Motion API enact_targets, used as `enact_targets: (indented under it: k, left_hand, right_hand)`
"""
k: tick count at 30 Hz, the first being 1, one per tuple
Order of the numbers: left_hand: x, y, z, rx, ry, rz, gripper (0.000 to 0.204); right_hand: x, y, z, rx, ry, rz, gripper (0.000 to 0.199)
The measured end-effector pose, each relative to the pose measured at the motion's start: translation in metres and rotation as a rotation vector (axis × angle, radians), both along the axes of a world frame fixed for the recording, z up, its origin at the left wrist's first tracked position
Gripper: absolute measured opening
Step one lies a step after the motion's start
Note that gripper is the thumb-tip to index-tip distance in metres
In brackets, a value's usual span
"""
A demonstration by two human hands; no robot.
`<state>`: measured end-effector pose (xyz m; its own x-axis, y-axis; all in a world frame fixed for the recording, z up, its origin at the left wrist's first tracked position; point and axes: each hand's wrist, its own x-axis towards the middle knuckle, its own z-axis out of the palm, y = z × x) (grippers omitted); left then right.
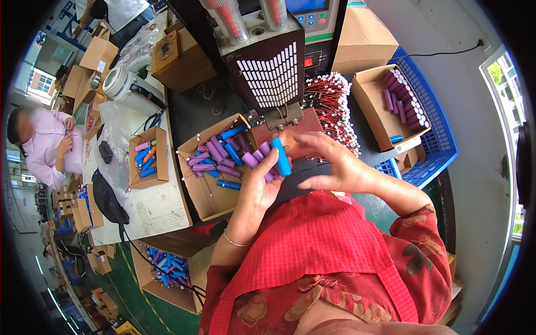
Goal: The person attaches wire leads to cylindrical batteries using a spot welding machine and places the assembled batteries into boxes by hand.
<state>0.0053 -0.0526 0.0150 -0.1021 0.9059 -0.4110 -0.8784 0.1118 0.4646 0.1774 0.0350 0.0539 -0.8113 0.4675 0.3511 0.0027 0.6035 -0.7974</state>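
My left hand [260, 184] is closed around several cylindrical battery cells. A blue cell [281, 158] stands up by the thumb, with purple cells [250, 160] behind the fingers. Beside it, my right hand [338, 164] holds nothing, its thumb and fingers spread around the space to the right of the blue cell. Just beyond both hands is the clamp-like metal head [283, 117] of a black bench machine [262, 61] with a red-brown plate under it. Left of my left hand, an open cardboard box [207, 198] holds purple and blue cells, some with wires.
Red wire leads [329, 100] with white connectors lie right of the machine. A cardboard box [368, 114] of purple cells rests by a blue crate [441, 134]. Leftward are a small box of cells [159, 180], a white jug [125, 86] and a seated co-worker [47, 145].
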Motion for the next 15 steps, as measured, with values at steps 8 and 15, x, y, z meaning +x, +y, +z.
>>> enact_targets:
  k: [8, 15]
  left_hand:
    - [-0.007, 0.004, 0.002, 0.02, 0.206, 0.018, 0.028]
    - [-0.003, 0.018, -0.008, 0.176, 1.023, 0.087, 0.026]
  right_hand:
    - [0.019, 0.001, -0.01, -0.812, -0.205, -0.115, 0.024]
    - [-0.007, 0.005, -0.022, -0.097, 0.121, -0.308, 0.014]
